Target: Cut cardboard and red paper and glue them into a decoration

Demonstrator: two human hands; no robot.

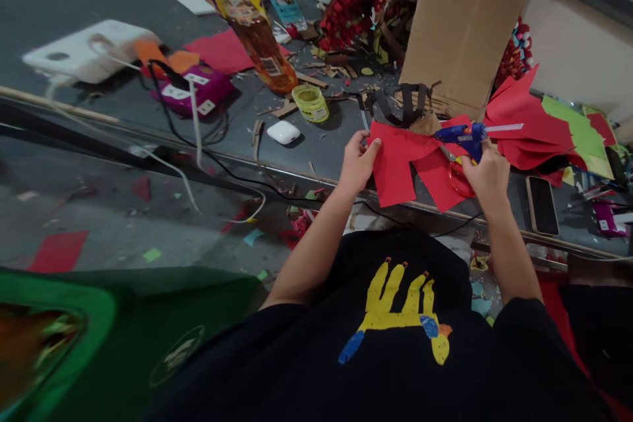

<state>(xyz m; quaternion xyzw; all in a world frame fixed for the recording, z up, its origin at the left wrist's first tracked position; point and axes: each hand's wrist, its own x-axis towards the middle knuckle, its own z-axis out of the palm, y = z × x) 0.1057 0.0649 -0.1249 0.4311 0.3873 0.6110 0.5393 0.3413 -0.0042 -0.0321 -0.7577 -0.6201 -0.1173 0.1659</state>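
My left hand is closed on the left edge of a cut sheet of red paper, thumb on top. My right hand is wrapped round the handle of a blue hot glue gun, whose nozzle points left over the paper. A clear glue stick juts out of its back. Just below the gun lie scissors with red and yellow handles, touching or very near my right fingers; I cannot tell which. More red paper lies under them.
On the table are an amber bottle, a yellow-green tub, a white earbud case, a purple power strip and a phone. Cardboard stands behind. Red sheets are stacked right. A green bin stands lower left. A cable hangs along the edge.
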